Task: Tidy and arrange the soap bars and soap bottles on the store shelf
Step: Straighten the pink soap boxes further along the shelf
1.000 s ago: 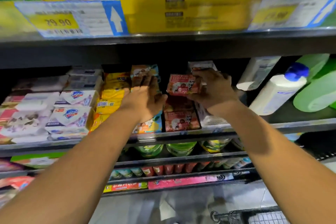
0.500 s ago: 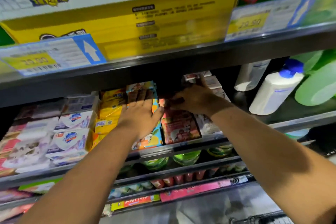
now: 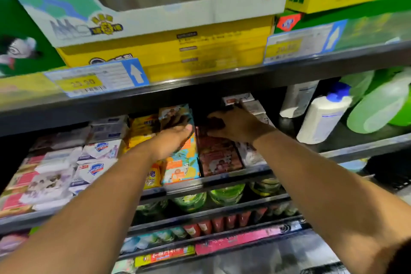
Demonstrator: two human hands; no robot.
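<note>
Left hand [image 3: 173, 140]: at the upright teal soap pack [image 3: 175, 113], grip unclear.
Right hand [image 3: 235, 124]: flat, pressing the red soap stack [image 3: 219, 155].
Risk: a hard shove topples the neighbouring white boxes [image 3: 252, 105].

Retail shop aisle: tiered metal shelves [image 3: 222, 78] with yellow price tags [image 3: 97, 81] on the rail, packaged soap bars [image 3: 95, 151] mid-left, soap bottles [image 3: 320, 118] right.

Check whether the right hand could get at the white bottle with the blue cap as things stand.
Probably yes. The white bottle sits on the same shelf, right of the right hand; the open shelf front leaves room to go round the white soap boxes between them.
</note>
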